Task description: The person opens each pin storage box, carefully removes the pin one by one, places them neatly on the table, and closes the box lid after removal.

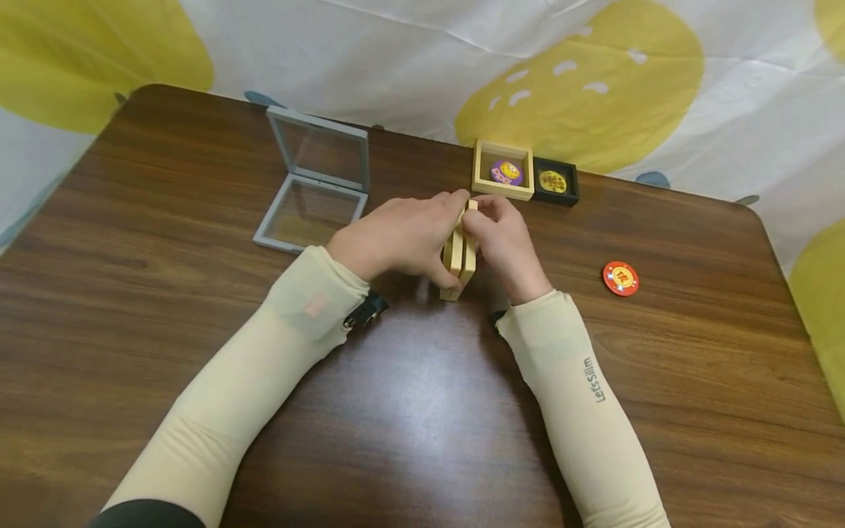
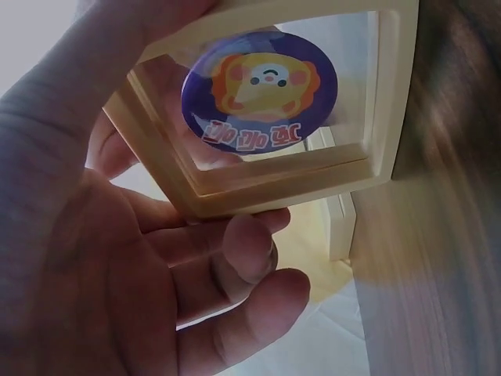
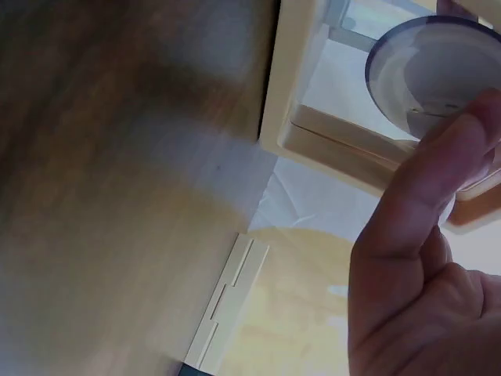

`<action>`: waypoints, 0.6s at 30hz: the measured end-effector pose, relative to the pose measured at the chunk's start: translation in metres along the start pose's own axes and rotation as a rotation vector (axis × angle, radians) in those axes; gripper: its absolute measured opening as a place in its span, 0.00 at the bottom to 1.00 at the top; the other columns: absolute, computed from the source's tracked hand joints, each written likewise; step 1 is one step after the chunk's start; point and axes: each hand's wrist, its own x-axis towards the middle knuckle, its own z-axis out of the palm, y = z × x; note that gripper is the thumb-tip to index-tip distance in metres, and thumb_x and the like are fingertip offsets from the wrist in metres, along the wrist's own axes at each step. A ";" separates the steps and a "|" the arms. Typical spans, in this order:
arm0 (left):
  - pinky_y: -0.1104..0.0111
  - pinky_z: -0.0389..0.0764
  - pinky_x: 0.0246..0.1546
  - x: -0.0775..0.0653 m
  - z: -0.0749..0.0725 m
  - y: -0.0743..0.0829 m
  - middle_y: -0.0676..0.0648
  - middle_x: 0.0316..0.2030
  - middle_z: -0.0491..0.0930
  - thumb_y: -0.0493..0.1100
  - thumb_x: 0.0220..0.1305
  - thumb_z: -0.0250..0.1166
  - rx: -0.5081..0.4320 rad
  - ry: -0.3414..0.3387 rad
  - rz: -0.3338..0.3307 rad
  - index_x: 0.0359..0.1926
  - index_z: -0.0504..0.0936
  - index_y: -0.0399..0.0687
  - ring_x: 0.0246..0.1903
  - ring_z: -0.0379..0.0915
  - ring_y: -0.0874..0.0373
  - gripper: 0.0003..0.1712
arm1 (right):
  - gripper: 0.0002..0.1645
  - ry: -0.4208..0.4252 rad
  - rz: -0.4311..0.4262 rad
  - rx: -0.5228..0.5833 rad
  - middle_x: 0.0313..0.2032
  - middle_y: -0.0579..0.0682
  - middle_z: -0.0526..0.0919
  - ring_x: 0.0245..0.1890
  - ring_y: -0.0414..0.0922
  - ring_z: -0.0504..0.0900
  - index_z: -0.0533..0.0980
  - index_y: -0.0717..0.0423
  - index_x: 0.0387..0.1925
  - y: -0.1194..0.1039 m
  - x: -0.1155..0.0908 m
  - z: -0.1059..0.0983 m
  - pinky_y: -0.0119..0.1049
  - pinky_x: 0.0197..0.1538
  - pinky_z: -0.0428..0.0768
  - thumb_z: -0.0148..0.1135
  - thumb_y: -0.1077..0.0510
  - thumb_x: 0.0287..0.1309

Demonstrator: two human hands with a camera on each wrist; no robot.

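Pale sleeves (image 1: 290,381) run from seven and five o'clock to the left hand (image 1: 403,233) and right hand (image 1: 507,242), both gripping a cream frame (image 1: 469,257) upright towards twelve on the worktop (image 1: 422,425). Looks light, stiff; its clear film (image 2: 352,86) probably dents, so hold the rim (image 2: 394,102).

brown wooden table (image 1: 693,330), yellow-patterned white cloth (image 1: 409,59)

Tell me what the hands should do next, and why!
Maybe gently squeeze the frame shut: a thin gap seems to run between its two halves, the purple badge shows inside, and the left hand and right hand both hold the frame.
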 end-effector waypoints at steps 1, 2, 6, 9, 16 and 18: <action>0.52 0.79 0.42 0.000 0.000 0.000 0.48 0.43 0.72 0.61 0.38 0.75 0.001 0.000 0.002 0.54 0.62 0.47 0.36 0.73 0.51 0.47 | 0.20 0.002 -0.010 -0.012 0.31 0.47 0.74 0.22 0.36 0.71 0.71 0.65 0.49 0.000 -0.001 0.000 0.28 0.25 0.72 0.48 0.61 0.54; 0.52 0.79 0.42 0.000 0.000 0.000 0.48 0.44 0.72 0.61 0.38 0.75 0.000 -0.001 0.002 0.55 0.62 0.47 0.36 0.73 0.51 0.47 | 0.20 0.003 -0.017 -0.025 0.30 0.46 0.74 0.22 0.36 0.71 0.73 0.65 0.48 -0.001 -0.001 0.000 0.28 0.25 0.72 0.48 0.61 0.54; 0.52 0.79 0.42 0.000 0.000 -0.001 0.48 0.44 0.72 0.61 0.39 0.74 -0.006 -0.003 0.002 0.54 0.62 0.48 0.36 0.73 0.51 0.46 | 0.18 -0.013 -0.025 -0.027 0.25 0.44 0.74 0.21 0.35 0.71 0.75 0.64 0.45 0.000 -0.002 -0.002 0.28 0.24 0.72 0.47 0.61 0.55; 0.52 0.80 0.42 0.000 0.001 -0.001 0.48 0.44 0.72 0.61 0.39 0.74 -0.006 0.000 0.004 0.54 0.62 0.47 0.36 0.73 0.51 0.46 | 0.17 -0.022 -0.024 -0.016 0.23 0.43 0.74 0.20 0.35 0.71 0.75 0.64 0.44 0.001 -0.001 -0.003 0.28 0.24 0.72 0.47 0.61 0.55; 0.53 0.80 0.42 0.000 0.000 -0.001 0.48 0.45 0.71 0.60 0.40 0.74 -0.006 -0.004 0.008 0.55 0.61 0.46 0.37 0.73 0.51 0.46 | 0.19 -0.016 -0.016 -0.022 0.22 0.41 0.75 0.19 0.34 0.72 0.76 0.65 0.45 0.001 0.000 -0.003 0.29 0.24 0.74 0.47 0.60 0.56; 0.53 0.80 0.41 0.000 0.000 -0.001 0.48 0.44 0.70 0.60 0.40 0.74 -0.008 -0.007 0.007 0.55 0.61 0.46 0.36 0.73 0.51 0.46 | 0.19 -0.017 -0.007 -0.018 0.21 0.41 0.75 0.18 0.34 0.72 0.76 0.65 0.45 0.001 0.000 -0.004 0.29 0.23 0.73 0.48 0.59 0.57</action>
